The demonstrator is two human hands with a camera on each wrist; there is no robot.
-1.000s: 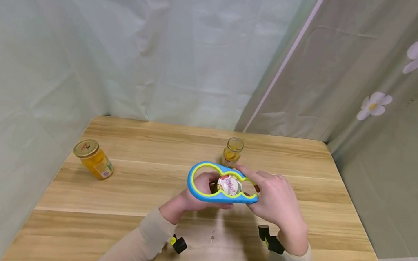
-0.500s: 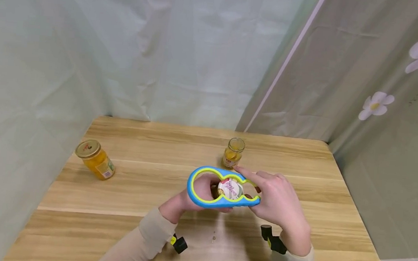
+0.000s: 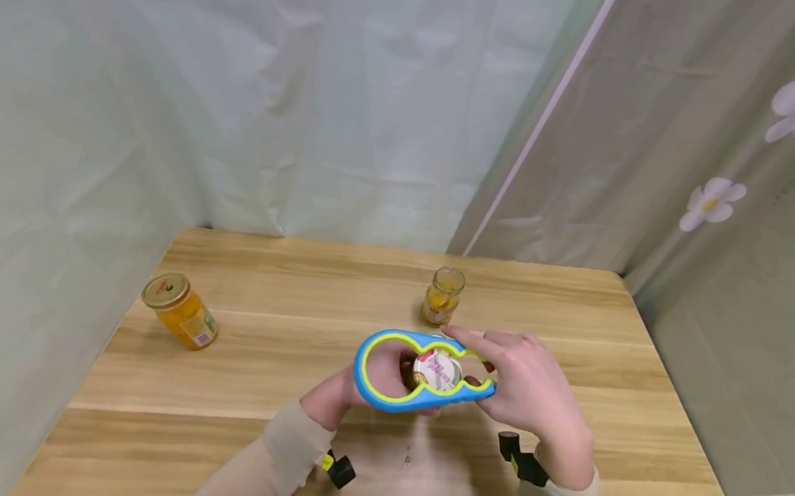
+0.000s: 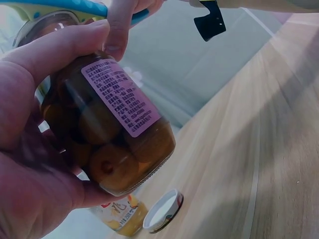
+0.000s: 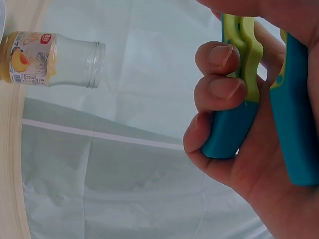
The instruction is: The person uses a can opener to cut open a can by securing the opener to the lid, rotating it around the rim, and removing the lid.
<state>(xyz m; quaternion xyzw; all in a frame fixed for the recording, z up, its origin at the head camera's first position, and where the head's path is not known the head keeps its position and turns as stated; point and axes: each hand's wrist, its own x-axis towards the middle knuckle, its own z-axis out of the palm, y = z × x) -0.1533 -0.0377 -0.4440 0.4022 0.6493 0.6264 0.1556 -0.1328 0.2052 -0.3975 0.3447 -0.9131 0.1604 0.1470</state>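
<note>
My left hand (image 3: 384,368) grips a glass jar (image 4: 104,139) of dark round fruit, held tilted above the table. The jar has a pink text label and a white patterned lid (image 3: 438,370). My right hand (image 3: 527,379) holds a blue and lime-green jar opener (image 3: 392,406), fingers curled round one of its handles (image 5: 232,124). The opener's middle notch surrounds the lid, while its large loop lies over my left hand in the head view. In the left wrist view, the opener's top part crosses the jar's mouth.
An uncapped jar of yellow fruit (image 3: 442,302) stands just beyond my hands. A loose white lid (image 4: 164,211) lies close to it on the wooden table (image 3: 254,377). Far left is a capped jar of orange fruit (image 3: 182,313). Curtains hang behind the table.
Both hands, with the jar and opener, have shifted slightly toward me. The opener's large-loop end has swung a little nearer. The grips stay the same.
</note>
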